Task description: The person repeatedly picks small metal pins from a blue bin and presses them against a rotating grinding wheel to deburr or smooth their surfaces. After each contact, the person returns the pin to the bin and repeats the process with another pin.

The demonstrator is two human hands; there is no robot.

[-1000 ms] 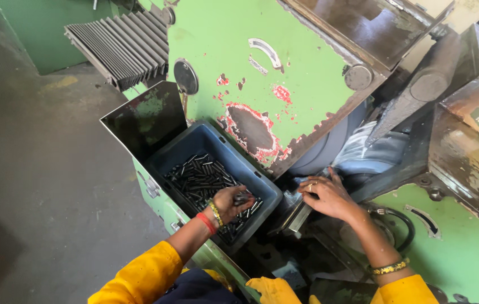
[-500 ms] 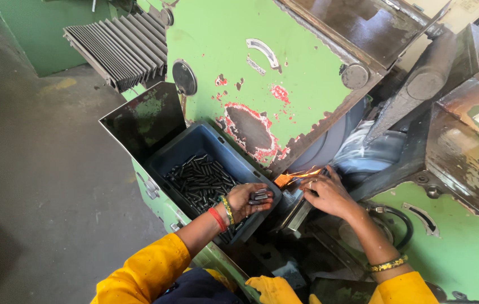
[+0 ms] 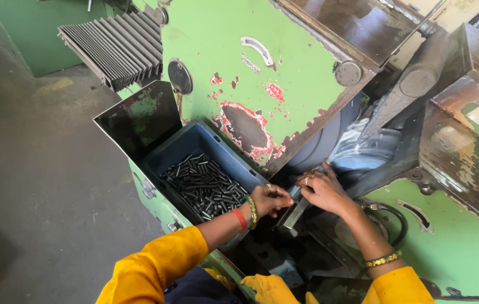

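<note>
Feeding station: left hand (image 3: 270, 200), fingers curled shut on short dark steel pins, beside right hand (image 3: 324, 191), whose pressed-together fingertips rest on the metal guide rail (image 3: 295, 213); pins best laid singly, aligned; remaining oily stock heaped in blue bin (image 3: 186, 147).

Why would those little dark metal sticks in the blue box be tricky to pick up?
The metal sticks look round and smooth, so they would probably roll away if pushed. They shine as if oily, so they may slip from fingers. Being metal, a handful is likely heavy and stiff. They lie loosely heaped in the blue box, so they might shift.
</note>
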